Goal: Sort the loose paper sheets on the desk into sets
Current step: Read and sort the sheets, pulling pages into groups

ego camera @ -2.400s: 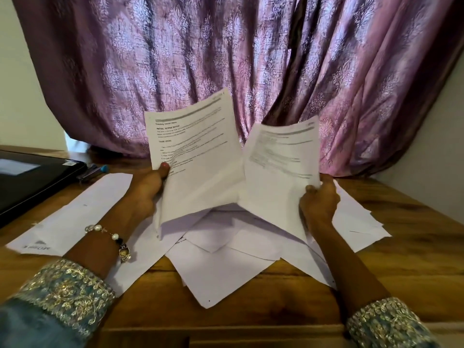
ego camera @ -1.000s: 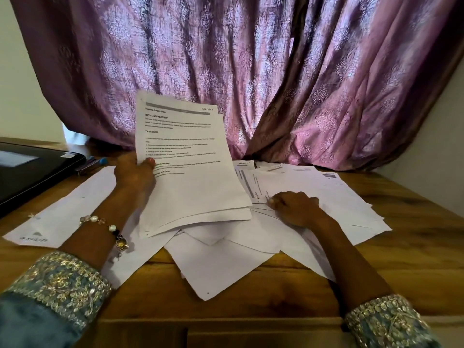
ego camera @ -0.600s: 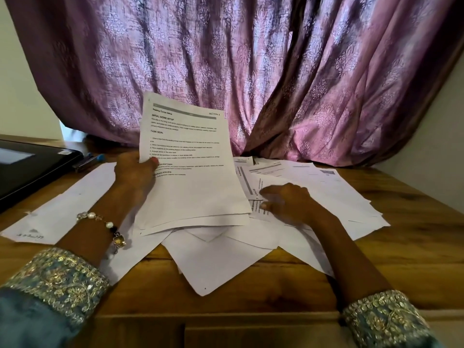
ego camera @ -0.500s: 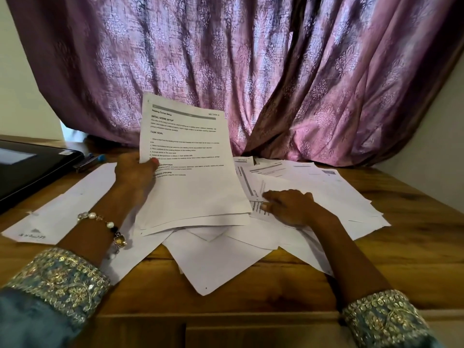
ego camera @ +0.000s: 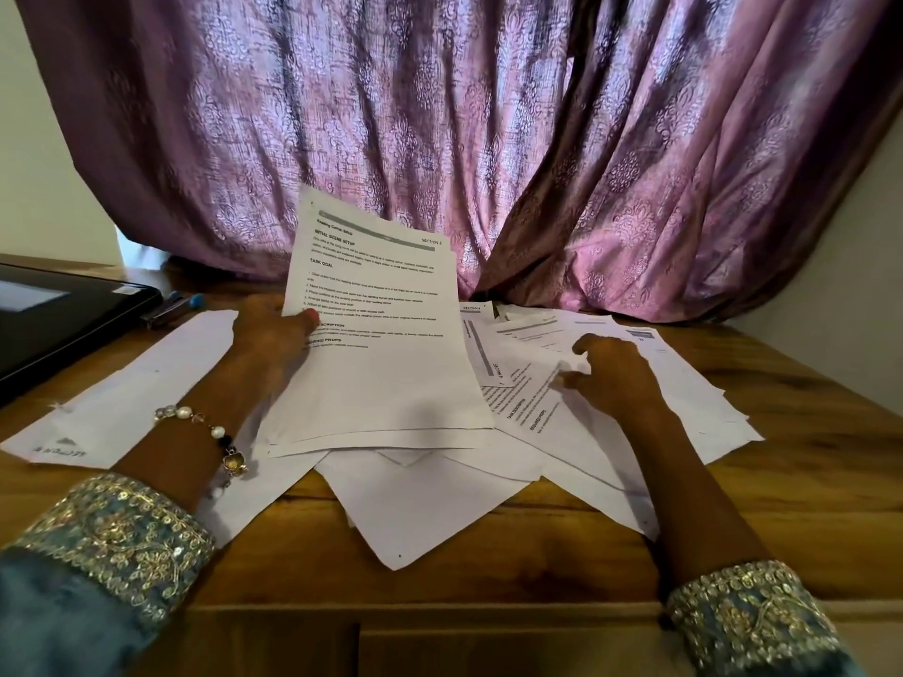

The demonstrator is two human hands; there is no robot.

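Nearest me, at six o'clock, blank sheets (ego camera: 415, 505) fan over the edge of the wooden tabletop (ego camera: 806, 481). At nine o'clock my left hand (ego camera: 273, 342) has a closed grip on a small stack of printed pages (ego camera: 381, 334), thumb on the front, the stack tilted up with its lower edge on the pile. At three o'clock my right hand (ego camera: 611, 373) lies on the loose printed sheets (ego camera: 532, 408), fingers loosely curled at one sheet's edge; I cannot tell whether they pinch it. Further off at ten o'clock sit a black laptop (ego camera: 58, 320) and pens (ego camera: 173, 307), beneath a purple curtain (ego camera: 440, 114).
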